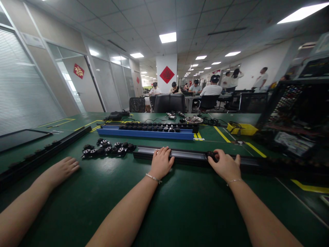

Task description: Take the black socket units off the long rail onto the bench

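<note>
My left hand [161,163] lies across a long black channel rail [185,157], its fingers flat and slightly apart over the pale inner strip. Farther right on the same rail, my right hand [226,166] has thumb and fingers closed around a small black part [211,155], mostly covered by the fingers. Both wrists wear bracelets. Just left of the rail's end lies a cluster of small black parts with white patches [108,149]. The rail's right end fades into dark shadow.
Another person's hand [64,168] rests on the green table [102,199] at left, beside a black rail [48,151] holding several parts. Behind are a blue rail [146,133], a metal dish [194,119] and a yellow tray [241,129]. An open computer case [295,116] stands right.
</note>
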Demonstrator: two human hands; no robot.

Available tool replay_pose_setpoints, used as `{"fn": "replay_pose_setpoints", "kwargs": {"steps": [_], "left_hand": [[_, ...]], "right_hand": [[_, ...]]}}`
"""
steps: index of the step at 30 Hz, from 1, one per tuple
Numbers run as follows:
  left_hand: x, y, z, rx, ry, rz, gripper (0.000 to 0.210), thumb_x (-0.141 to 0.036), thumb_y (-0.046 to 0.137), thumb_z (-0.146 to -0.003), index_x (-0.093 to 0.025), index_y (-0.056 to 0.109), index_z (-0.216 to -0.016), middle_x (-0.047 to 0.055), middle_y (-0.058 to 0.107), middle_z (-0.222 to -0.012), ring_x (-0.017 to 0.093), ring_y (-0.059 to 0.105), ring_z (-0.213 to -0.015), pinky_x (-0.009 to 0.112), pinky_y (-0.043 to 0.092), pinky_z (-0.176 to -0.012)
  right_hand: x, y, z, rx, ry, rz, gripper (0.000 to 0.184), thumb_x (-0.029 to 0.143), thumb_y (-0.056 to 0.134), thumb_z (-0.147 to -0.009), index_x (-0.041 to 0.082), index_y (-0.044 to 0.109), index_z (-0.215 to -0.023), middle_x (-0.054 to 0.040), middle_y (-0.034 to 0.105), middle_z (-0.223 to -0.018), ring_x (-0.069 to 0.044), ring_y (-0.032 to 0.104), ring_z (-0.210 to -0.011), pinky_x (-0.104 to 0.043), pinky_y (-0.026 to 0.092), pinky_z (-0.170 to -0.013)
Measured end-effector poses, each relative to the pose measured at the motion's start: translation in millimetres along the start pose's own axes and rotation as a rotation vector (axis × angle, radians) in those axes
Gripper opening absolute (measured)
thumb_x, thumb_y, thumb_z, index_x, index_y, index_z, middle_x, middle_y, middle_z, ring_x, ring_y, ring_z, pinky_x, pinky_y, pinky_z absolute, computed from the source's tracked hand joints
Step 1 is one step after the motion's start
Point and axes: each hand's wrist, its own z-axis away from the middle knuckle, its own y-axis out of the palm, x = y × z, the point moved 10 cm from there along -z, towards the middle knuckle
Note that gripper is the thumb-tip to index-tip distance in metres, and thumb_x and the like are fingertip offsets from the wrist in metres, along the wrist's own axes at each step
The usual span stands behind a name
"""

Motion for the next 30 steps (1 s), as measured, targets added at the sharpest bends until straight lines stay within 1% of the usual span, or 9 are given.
{"fn": "replay_pose_setpoints", "kwargs": {"steps": [8, 16, 25, 30], "left_hand": [[0, -0.7, 0, 0.003, -0.001, 0.003, 0.038, -0.039, 0.039, -0.090, -0.021, 0.054, -0.119, 0.006, 0.053, -0.132, 0.022, 0.043, -0.125, 0.042, 0.031, -0.105], [-1, -1.7, 0, -0.018, 0.006, 0.006, 0.038, -0.039, 0.041, -0.089, -0.019, 0.054, -0.119, 0.006, 0.055, -0.130, 0.022, 0.045, -0.123, 0.042, 0.032, -0.104], [0, -2.0, 0, -0.015, 0.004, 0.022, 0.038, -0.038, 0.040, -0.089, -0.019, 0.055, -0.118, 0.006, 0.054, -0.131, 0.022, 0.044, -0.124, 0.043, 0.031, -0.104], [0, -0.8, 0, -0.024, 0.008, 0.019, 0.037, -0.038, 0.041, -0.089, -0.020, 0.055, -0.118, 0.006, 0.054, -0.131, 0.022, 0.044, -0.124, 0.043, 0.031, -0.105]], "right_hand": [[5, 4, -1, 0.011, -0.067, -0.025, 0.042, 0.050, 0.041, -0.075, 0.021, 0.054, -0.103, -0.0052, 0.066, -0.091, -0.026, 0.058, -0.093, -0.060, 0.010, -0.103], [20, 0, 5, -0.057, -0.161, -0.042, 0.037, 0.046, 0.042, -0.076, 0.021, 0.056, -0.100, -0.0045, 0.067, -0.088, -0.024, 0.059, -0.092, -0.061, 0.012, -0.103], [28, 4, 5, 0.037, -0.182, 0.009, 0.041, 0.047, 0.039, -0.080, 0.017, 0.060, -0.099, -0.0097, 0.067, -0.097, -0.026, 0.058, -0.098, -0.059, 0.011, -0.106], [33, 4, 7, 0.042, -0.210, 0.014, 0.041, 0.046, 0.038, -0.081, 0.017, 0.062, -0.099, -0.0094, 0.067, -0.099, -0.025, 0.059, -0.100, -0.059, 0.010, -0.107]]}}
